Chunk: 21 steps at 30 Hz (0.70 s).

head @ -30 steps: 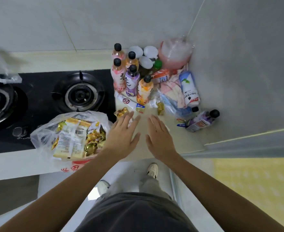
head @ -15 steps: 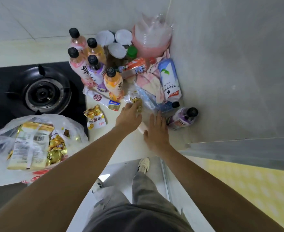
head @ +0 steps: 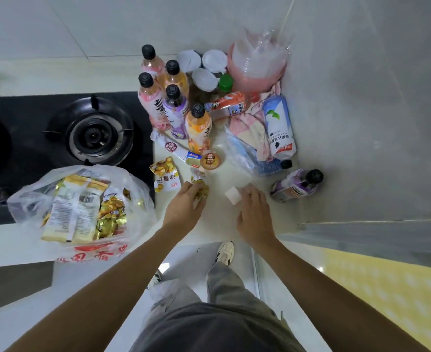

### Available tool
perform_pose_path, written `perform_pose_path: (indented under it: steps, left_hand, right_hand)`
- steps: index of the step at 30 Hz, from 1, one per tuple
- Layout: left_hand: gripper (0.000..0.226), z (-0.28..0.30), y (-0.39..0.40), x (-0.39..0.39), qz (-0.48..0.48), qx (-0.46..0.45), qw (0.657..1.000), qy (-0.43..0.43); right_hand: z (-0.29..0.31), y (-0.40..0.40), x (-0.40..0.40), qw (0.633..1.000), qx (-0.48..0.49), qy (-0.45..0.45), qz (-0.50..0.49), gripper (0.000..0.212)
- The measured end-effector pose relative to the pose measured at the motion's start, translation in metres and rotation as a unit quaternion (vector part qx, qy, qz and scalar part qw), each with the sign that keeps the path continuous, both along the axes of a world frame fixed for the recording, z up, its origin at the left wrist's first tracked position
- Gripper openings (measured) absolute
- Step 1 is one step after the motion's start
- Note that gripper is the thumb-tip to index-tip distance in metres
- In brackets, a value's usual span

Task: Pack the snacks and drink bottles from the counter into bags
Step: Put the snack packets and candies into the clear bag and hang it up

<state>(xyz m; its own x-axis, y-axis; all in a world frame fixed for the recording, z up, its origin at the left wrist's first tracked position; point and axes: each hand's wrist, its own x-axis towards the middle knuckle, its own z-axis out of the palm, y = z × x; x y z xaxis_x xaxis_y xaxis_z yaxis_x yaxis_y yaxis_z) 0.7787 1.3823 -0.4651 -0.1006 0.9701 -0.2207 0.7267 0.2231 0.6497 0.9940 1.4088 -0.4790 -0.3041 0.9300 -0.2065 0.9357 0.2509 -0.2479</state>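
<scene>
My left hand is closed around a small yellow snack packet on the pale counter. My right hand lies beside it, its fingers on a small white packet. Another yellow snack pack and a round orange-lidded cup lie just beyond. Several upright drink bottles with black caps stand behind them. A purple bottle lies on its side to the right. A clear plastic bag full of snack packs sits at the left.
A black gas hob lies left of the bottles. A white-and-blue bottle, an orange bottle, white-lidded jars and a pink bagged stack crowd the corner. Walls close the far and right sides.
My left hand pulled back from the far packets and closed on the yellow snack packet. My right hand shifted onto the white packet. The view swung back left, showing the bag.
</scene>
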Motion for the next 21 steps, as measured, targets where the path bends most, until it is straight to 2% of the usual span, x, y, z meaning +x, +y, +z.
perform_pose_path:
  steps: [4,9,15,21]
  left_hand:
    - [0.01,-0.001,-0.036,-0.019,0.046,0.0,0.998,-0.053]
    - [0.02,0.006,-0.06,-0.031,0.065,-0.028,0.994,-0.082]
    - [0.021,0.015,-0.075,-0.037,0.077,-0.035,0.991,-0.105]
    - [0.02,0.019,-0.085,-0.043,0.076,-0.02,0.99,-0.118]
  right_hand:
    - [-0.006,-0.008,0.008,0.999,0.013,-0.029,-0.038,0.063]
    - [-0.008,-0.016,0.011,0.998,0.011,-0.035,-0.047,0.056]
    - [-0.004,-0.036,0.01,0.998,0.033,0.027,-0.042,0.048]
    - [-0.003,-0.039,0.011,0.997,0.042,0.047,-0.043,0.04]
